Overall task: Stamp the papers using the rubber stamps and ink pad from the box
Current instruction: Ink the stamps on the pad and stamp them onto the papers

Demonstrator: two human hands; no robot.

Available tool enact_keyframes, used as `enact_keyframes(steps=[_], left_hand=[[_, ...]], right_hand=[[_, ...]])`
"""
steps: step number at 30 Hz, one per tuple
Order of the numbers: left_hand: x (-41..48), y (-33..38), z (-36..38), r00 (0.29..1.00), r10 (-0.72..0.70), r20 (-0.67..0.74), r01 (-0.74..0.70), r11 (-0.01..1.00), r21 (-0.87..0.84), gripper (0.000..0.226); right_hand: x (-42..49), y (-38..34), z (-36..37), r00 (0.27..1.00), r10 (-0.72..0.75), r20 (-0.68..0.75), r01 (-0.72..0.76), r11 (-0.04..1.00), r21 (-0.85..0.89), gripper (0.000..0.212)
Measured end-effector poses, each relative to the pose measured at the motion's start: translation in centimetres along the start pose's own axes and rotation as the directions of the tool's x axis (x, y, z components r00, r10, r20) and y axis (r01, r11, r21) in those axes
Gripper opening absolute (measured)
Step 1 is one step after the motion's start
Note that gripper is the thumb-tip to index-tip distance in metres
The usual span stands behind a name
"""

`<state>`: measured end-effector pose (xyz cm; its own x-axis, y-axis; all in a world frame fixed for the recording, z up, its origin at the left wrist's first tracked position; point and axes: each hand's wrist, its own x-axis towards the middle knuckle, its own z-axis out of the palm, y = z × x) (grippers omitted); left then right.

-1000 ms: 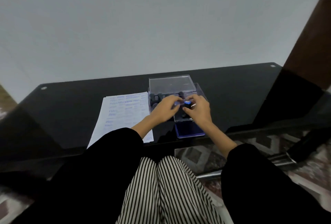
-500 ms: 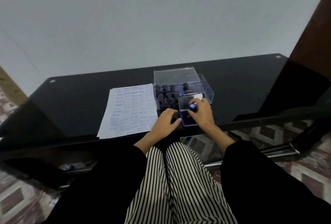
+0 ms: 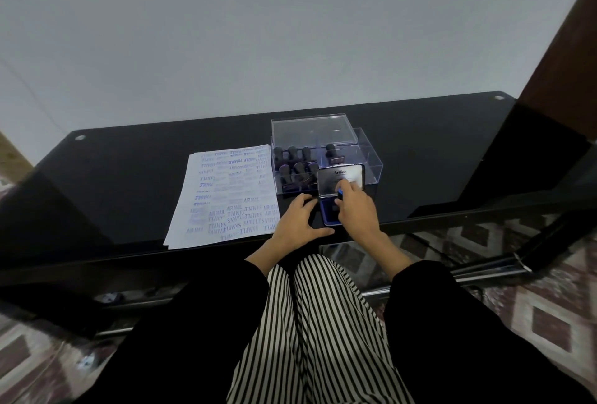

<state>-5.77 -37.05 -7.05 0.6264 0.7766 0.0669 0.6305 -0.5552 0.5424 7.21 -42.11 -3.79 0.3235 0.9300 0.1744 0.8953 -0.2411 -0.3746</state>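
Observation:
A clear plastic box (image 3: pixel 371 164) stands on the black glass table (image 3: pixel 129 184), its lid (image 3: pixel 313 130) propped open behind it. Several dark rubber stamps (image 3: pixel 295 164) stand in its left half. In front of the box lies a blue ink pad (image 3: pixel 329 211) with its lid (image 3: pixel 339 177) raised. My right hand (image 3: pixel 357 206) grips a blue-topped stamp (image 3: pixel 340 193) over the pad. My left hand (image 3: pixel 295 224) rests flat on the table, its fingers spread, beside the pad. A stack of white papers (image 3: pixel 223 193) covered in blue stamp prints lies to the left.
The table's front edge runs just below my hands, with my striped lap under it. A grey wall rises behind the table. A dark wooden panel (image 3: pixel 559 58) stands at the right. Patterned floor (image 3: pixel 533 306) shows through and beside the glass.
My left hand has come off the box and ink pad and settled flat on the table. My right hand has kept the stamp and brought it down over the open pad. The camera view has shifted.

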Motion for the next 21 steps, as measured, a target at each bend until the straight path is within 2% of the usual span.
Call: enact_keyframes(steps=[4, 9, 21], left_hand=[[0.3, 0.2, 0.3, 1.000, -0.008, -0.023, 0.007, 0.999, -0.046, 0.076], [0.6, 0.0, 0.3, 0.998, -0.056, 0.007, 0.056, 0.998, -0.031, 0.083], [0.7, 0.3, -0.2, 0.997, -0.073, 0.033, 0.073, 0.997, -0.020, 0.083]], right_hand=[[-0.6, 0.1, 0.8, 0.998, -0.007, -0.067, 0.008, 1.000, 0.004, 0.025], [-1.1, 0.4, 1.6, 0.991, -0.017, -0.130, 0.020, 1.000, 0.019, 0.026], [-0.5, 0.1, 1.0, 0.997, 0.008, -0.079, -0.010, 1.000, -0.024, 0.034]])
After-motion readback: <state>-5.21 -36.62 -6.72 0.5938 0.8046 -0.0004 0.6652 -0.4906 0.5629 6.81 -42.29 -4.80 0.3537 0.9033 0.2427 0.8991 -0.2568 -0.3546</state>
